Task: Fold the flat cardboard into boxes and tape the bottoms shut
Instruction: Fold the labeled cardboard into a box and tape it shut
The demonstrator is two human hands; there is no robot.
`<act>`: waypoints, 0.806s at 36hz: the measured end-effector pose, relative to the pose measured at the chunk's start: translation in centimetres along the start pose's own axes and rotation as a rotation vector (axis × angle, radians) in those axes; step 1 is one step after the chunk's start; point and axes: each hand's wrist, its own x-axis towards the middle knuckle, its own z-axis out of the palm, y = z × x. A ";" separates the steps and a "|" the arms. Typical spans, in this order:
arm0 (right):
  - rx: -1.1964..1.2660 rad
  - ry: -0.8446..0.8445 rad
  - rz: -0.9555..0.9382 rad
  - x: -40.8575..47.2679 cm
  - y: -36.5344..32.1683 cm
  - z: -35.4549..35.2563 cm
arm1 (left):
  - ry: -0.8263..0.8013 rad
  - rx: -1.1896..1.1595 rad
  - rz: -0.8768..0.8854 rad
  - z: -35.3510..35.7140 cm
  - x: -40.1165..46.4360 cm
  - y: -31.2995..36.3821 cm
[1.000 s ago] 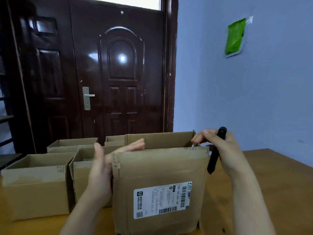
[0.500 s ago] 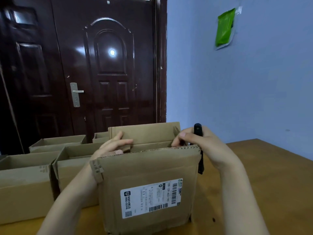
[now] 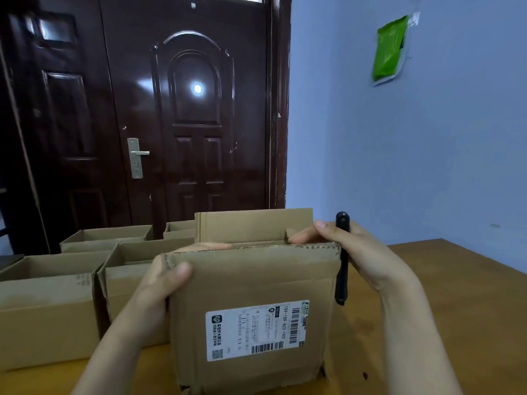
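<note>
A brown cardboard box (image 3: pixel 251 283) with a white shipping label (image 3: pixel 256 329) stands on the wooden table (image 3: pixel 470 295) in front of me. Its far flap stands upright and the near flap leans toward me. My left hand (image 3: pixel 162 283) grips the box's upper left corner, thumb on the front face, fingers inside over the rim. My right hand (image 3: pixel 356 252) holds a slim black tool (image 3: pixel 342 260) upright against the palm while its fingertips press a small side flap at the box's upper right corner.
Several open-topped cardboard boxes (image 3: pixel 42 306) stand in rows on the table's left side. A dark wooden door (image 3: pixel 185 124) is behind the table. A green packet (image 3: pixel 390 49) is taped to the blue wall. Bare table lies to the right of the box.
My left hand has shifted from inside the box opening to gripping the upper left corner, thumb on the front. The right hand stays at the right corner with the tool.
</note>
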 end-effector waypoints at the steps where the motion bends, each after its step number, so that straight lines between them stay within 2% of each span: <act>1: 0.019 -0.011 0.005 -0.1 0.0 0.0 | 0.031 -0.010 0.004 0.8 0.2 0.3; 6: 0.112 -0.010 0.024 -0.2 0.3 -0.5 | 0.025 -0.004 0.027 2.2 0.4 1.3; 11: 0.011 0.105 -0.035 -0.1 0.1 -0.2 | 0.115 0.081 -0.013 2.2 0.5 1.3; 15: -0.018 0.158 -0.082 -0.2 -0.4 -0.1 | 0.108 0.090 0.058 2.7 1.0 1.8; 19: -0.128 0.130 -0.058 -0.4 -0.9 -0.1 | 0.129 0.090 0.100 2.5 1.2 1.5; 23: -0.265 0.053 0.000 -0.4 -1.4 0.4 | 0.126 0.185 0.118 2.2 1.4 1.3; 29: -0.337 0.110 0.025 -0.2 -1.6 0.9 | 0.195 0.311 0.158 2.6 1.3 1.3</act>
